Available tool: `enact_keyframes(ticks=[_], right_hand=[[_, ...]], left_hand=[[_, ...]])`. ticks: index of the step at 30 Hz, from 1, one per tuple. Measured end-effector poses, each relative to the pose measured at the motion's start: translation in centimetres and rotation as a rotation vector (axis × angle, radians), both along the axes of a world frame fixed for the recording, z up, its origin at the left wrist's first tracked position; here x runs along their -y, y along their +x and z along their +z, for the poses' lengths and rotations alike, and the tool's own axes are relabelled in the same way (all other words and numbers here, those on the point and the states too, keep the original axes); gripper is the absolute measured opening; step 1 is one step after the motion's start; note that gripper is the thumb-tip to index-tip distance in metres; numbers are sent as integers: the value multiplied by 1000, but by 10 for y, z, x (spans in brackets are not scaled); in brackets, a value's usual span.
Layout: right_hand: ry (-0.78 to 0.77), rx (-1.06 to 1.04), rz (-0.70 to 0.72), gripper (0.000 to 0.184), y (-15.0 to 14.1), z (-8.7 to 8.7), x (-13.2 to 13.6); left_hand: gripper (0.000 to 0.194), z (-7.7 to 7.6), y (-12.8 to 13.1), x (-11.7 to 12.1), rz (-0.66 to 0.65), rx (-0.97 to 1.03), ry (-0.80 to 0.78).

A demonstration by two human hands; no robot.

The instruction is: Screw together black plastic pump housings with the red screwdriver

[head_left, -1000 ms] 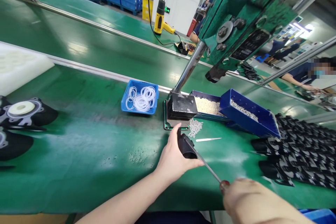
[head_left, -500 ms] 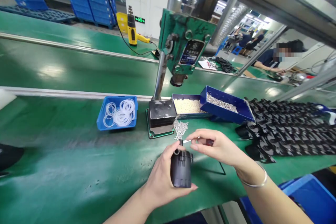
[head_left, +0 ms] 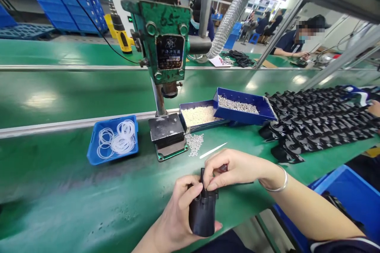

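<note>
Left hand (head_left: 181, 208) wraps the black housing (head_left: 203, 217); right hand (head_left: 239, 166), screwdriver (head_left: 223, 168) palmed, pinches at its top. Looks like fiddly fingertip work, needs steadiness.

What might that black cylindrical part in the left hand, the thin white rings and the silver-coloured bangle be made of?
Black cylindrical part: probably moulded plastic, matt, given its dull, even surface.
Thin white rings: perhaps silicone or soft plastic, smooth and translucent-looking.
Silver-coloured bangle: likely polished metal, from its bright shine.
</note>
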State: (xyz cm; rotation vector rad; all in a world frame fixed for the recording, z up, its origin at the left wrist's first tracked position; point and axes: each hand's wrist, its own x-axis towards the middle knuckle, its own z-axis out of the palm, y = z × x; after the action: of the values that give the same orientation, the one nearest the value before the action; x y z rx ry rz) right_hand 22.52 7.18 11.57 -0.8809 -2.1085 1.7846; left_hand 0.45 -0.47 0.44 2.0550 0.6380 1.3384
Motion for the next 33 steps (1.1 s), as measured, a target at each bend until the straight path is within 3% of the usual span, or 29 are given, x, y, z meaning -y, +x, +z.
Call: enact_keyframes(ticks=[9, 17, 26, 33], right_hand=[[-207, -65, 4, 28, 1, -3, -4], [-283, -120, 36, 29, -1, -4, -6], [-250, -148, 64, 36, -4, -1, -5], [-168, -126, 132, 32, -5, -3, -8]], left_hand=[[116, 7, 0, 2, -36, 28, -159], [116, 12, 3, 2, -84, 83, -150], [124, 9, 2, 3, -88, 109, -136], [134, -6, 4, 6, -87, 114, -168]])
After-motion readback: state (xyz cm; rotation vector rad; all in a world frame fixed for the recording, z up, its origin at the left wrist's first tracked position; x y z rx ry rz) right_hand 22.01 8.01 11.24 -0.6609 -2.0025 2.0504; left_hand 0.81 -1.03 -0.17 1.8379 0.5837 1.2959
